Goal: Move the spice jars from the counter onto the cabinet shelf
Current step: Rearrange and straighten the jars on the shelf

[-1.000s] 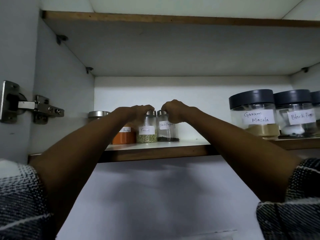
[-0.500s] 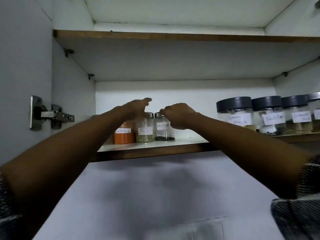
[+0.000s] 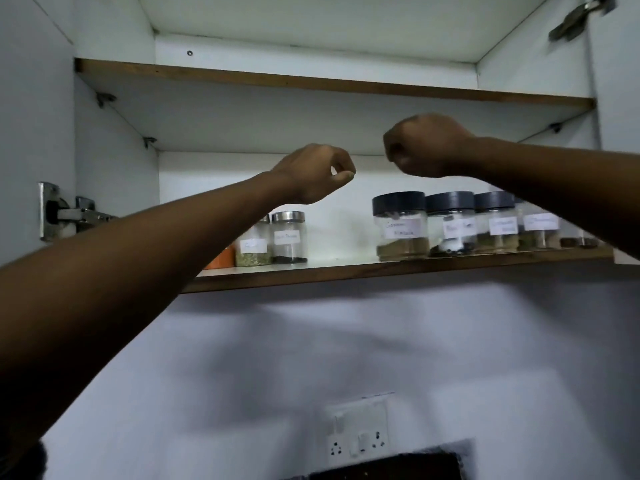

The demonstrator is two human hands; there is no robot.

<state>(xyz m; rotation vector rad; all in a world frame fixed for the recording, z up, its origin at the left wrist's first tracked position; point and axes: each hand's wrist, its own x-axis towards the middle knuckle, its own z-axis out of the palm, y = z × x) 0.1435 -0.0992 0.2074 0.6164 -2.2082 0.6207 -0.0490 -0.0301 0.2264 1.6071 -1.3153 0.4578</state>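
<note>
Two small steel-lidded spice jars stand side by side on the cabinet shelf (image 3: 346, 270): the fennel jar (image 3: 252, 249) with green seeds, partly behind my left arm, and the black pepper jar (image 3: 289, 237). An orange jar (image 3: 221, 258) peeks out beside them. My left hand (image 3: 313, 173) hovers above these jars, fingers curled with fingertips pinched, holding nothing. My right hand (image 3: 420, 145) is raised higher in a loose fist, also with nothing in it. Neither hand touches a jar.
Several larger dark-lidded jars stand at the shelf's right, starting with the garam masala jar (image 3: 400, 226). An upper shelf (image 3: 311, 81) sits above. A door hinge (image 3: 62, 213) is at left, another hinge (image 3: 578, 15) top right. A wall socket (image 3: 358, 434) is below.
Both hands let go of the two small jars and lifted away from them; the jars stay on the shelf. The view has tilted, so the shelf sits lower and farther.
</note>
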